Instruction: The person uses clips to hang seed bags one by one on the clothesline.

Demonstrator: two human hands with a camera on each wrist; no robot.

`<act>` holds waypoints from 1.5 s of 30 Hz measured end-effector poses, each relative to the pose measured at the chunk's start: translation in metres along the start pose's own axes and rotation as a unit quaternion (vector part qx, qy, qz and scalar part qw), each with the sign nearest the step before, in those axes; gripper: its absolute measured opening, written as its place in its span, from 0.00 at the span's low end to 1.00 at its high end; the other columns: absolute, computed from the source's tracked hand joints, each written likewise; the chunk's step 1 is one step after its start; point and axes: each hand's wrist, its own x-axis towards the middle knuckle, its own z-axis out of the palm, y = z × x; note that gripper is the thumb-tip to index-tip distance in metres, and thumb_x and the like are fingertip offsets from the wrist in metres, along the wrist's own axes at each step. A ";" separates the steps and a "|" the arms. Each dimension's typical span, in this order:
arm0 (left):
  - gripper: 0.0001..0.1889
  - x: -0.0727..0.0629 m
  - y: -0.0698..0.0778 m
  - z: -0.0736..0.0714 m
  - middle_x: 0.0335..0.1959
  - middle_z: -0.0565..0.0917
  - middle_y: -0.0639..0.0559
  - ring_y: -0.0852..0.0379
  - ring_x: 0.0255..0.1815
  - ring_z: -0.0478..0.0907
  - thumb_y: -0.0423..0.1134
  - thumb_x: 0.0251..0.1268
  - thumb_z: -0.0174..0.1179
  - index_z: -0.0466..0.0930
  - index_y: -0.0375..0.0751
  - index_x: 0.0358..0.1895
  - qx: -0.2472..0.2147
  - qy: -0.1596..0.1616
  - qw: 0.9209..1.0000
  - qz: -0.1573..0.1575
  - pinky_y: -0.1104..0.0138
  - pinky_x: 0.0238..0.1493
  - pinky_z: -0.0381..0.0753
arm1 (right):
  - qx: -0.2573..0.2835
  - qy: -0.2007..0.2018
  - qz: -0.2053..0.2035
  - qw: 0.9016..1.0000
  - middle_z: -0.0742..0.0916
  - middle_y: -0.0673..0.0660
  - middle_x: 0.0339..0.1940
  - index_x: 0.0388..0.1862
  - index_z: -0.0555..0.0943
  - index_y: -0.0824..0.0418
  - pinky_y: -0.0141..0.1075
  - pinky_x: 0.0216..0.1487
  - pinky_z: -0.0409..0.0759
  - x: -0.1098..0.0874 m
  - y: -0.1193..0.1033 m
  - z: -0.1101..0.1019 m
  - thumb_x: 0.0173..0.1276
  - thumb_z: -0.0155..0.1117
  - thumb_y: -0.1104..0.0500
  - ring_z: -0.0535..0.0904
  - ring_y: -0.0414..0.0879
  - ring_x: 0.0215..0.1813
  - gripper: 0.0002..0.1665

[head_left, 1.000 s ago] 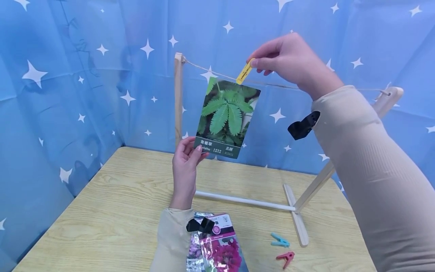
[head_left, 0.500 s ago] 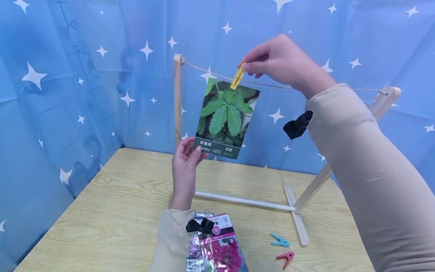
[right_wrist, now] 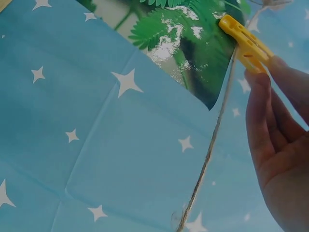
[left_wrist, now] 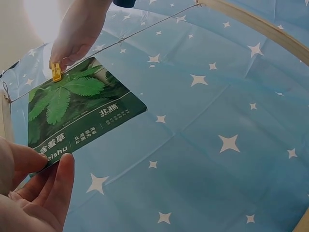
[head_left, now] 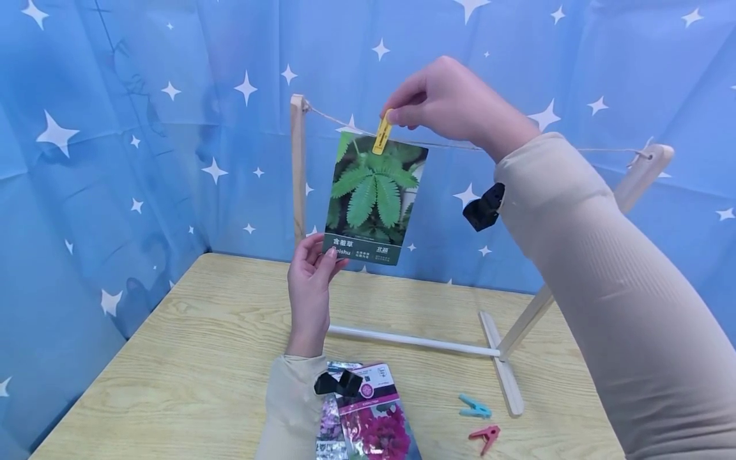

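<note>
Leaf packet: here it is, the leaf packet [head_left: 374, 204] up at the twine [right_wrist: 211, 147], leaning slightly, yellow peg [head_left: 382, 135] over its top edge.
Left grip: we see the left grip [head_left: 310, 275] pinching the packet's lower corner.
Right grip: up top, the right grip [head_left: 451, 96] pinches the yellow peg's tail.
Slip risk: we can't tell whether the twine sits inside the peg's bite; if it doesn't, letting go could drop the packet.
Swing risk: one peg, we reckon, might let it twist.
Surface: on the wood-grain surface [head_left: 190, 358], we have overlapping packets [head_left: 376, 418], a turquoise peg [head_left: 475, 406] and a red peg [head_left: 485, 437].
Room: starry blue cloth [head_left: 437, 25] backs the wooden posts [head_left: 298, 172].
</note>
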 end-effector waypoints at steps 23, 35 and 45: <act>0.16 0.004 0.003 -0.009 0.41 0.72 0.42 0.49 0.38 0.74 0.28 0.59 0.55 0.69 0.38 0.51 0.017 0.032 0.999 0.012 0.58 0.45 0.76 | 0.050 -0.025 0.019 0.998 0.80 0.45 0.46 0.46 0.80 0.46 0.39 0.50 0.69 0.004 -0.001 0.008 0.60 0.57 0.43 0.76 0.40 0.43 0.18; 0.17 0.005 0.004 -0.014 0.43 0.74 0.42 0.49 0.40 0.75 0.29 0.58 0.57 0.69 0.39 0.51 0.063 0.032 0.997 0.016 0.60 0.40 0.78 | 0.047 -0.023 0.007 0.999 0.81 0.45 0.43 0.47 0.79 0.46 0.37 0.41 0.73 0.002 0.000 0.019 0.63 0.57 0.48 0.77 0.39 0.40 0.15; 0.16 0.010 0.014 -0.028 0.42 0.73 0.44 0.52 0.39 0.73 0.36 0.62 0.55 0.70 0.42 0.53 0.092 0.030 0.995 0.009 0.60 0.39 0.78 | 0.043 0.012 -0.008 0.999 0.83 0.45 0.41 0.52 0.76 0.43 0.39 0.34 0.68 -0.006 -0.004 0.018 0.64 0.55 0.48 0.77 0.40 0.39 0.17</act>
